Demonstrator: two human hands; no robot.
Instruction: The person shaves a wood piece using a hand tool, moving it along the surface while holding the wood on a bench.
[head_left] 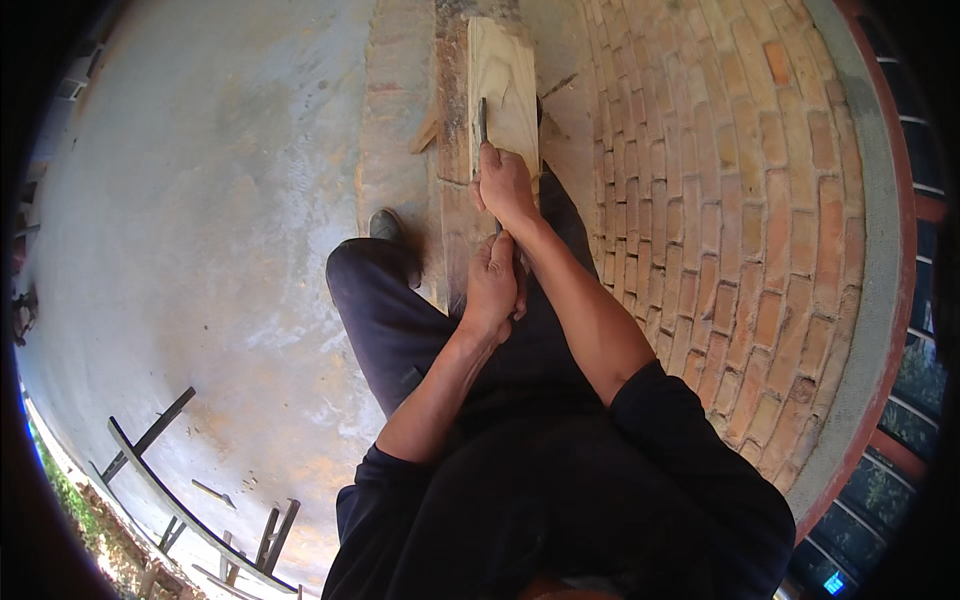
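Observation:
A pale wooden plank point(512, 75) lies lengthwise on a worn wooden bench point(455, 215) between my legs. My right hand point(506, 186) is closed around a long, thin dark metal tool point(483, 122), whose far end juts out over the near half of the plank. Closer to my body, my left hand point(491, 297) is also closed on the tool's rear part, just behind the right hand. The fingers cover most of the tool, so its exact kind cannot be made out. A dark crack or mark shows on the plank's face.
A brick wall point(720, 230) rises to the right. Grey concrete floor point(200, 200) spreads to the left, where a dark slatted frame point(190, 510) stands at the lower left. My shoe point(385, 225) rests beside the bench; a bench leg point(426, 134) sticks out ahead.

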